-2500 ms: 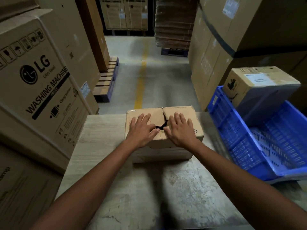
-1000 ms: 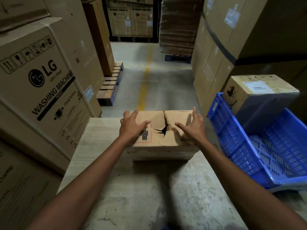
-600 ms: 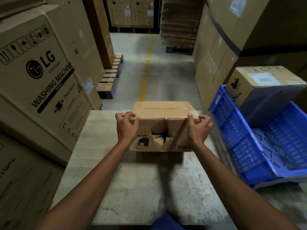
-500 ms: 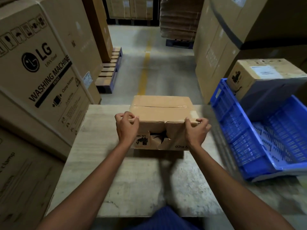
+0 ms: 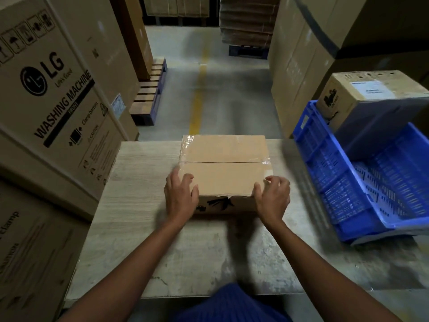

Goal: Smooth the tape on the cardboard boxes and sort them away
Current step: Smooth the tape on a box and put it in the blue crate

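Head view: where is our box (image 5: 222,173)?
— On the surface (image 5: 139,182), tape (image 5: 257,159) up. Our left hand (image 5: 180,198) lies flat on one near corner; our right hand (image 5: 272,201) curls its fingers round the other.
— Smoothing and sorting remain, we reckon.

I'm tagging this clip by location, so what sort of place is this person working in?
Most likely a warehouse: a tall LG washing machine carton, a wooden pallet beside a yellow aisle line on the concrete floor, and a blue plastic crate.
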The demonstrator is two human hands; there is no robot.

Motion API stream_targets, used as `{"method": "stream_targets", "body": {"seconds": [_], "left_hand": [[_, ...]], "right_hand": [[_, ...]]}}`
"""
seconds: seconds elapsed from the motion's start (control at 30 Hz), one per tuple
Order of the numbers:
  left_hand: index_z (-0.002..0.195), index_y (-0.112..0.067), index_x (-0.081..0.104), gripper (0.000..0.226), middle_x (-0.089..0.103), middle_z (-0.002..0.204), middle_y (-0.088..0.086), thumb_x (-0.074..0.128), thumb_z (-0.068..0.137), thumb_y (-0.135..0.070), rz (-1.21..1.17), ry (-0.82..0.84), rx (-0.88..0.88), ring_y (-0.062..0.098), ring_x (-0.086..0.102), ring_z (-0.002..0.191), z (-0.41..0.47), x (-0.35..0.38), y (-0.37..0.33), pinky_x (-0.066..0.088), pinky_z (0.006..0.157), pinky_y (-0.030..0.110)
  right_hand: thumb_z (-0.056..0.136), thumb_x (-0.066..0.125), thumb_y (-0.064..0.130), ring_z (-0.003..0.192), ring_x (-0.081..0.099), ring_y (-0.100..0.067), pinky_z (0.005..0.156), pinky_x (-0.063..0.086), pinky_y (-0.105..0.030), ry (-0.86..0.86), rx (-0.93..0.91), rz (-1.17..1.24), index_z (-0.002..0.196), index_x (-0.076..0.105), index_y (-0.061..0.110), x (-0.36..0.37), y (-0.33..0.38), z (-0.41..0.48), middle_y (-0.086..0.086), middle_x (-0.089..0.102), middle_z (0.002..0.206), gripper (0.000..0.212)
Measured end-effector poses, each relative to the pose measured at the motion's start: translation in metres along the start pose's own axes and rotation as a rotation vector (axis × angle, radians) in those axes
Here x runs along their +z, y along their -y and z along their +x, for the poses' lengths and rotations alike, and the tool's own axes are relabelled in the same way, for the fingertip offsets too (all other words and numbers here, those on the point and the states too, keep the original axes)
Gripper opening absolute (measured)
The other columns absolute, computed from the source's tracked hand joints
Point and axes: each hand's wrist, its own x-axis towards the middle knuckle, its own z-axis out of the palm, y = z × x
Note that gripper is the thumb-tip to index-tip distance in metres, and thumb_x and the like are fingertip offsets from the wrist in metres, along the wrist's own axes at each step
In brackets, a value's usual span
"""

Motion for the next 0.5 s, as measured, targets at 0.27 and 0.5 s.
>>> {"method": "stream_targets", "body": {"seconds": [0.27,0.5], "left_hand": [[0.120,-0.019,0.068,0.045,0.058,0.140,0.011,0.038,0.094,-0.040,0.202,0.184,0.306,0.032,0.051,0.133,-0.002,0.022,0.001,0.039,0.110,0.049],[0.122,-0.020,0.060,0.032,0.049,0.138,0.015,0.050,0.095,-0.033,0.337,0.322,0.386,0.031,0.042,0.132,0.047,0.010,-0.019,0.035,0.109,0.048]], "right_hand": [[0.100,0.049,0.038,0.130,0.053,-0.031,0.105,0.044,-0.045,0.207,-0.666,-0.160,0.116,0.066,0.016,0.021,-0.001,-0.018,-0.010,0.061,0.135,0.033],[0.096,0.046,0.051,0.114,0.051,-0.028,0.086,0.041,-0.042,0.289,-0.631,-0.430,0.114,0.059,0.022,0.017,0.036,0.023,-0.008,0.055,0.125,0.037]]}}
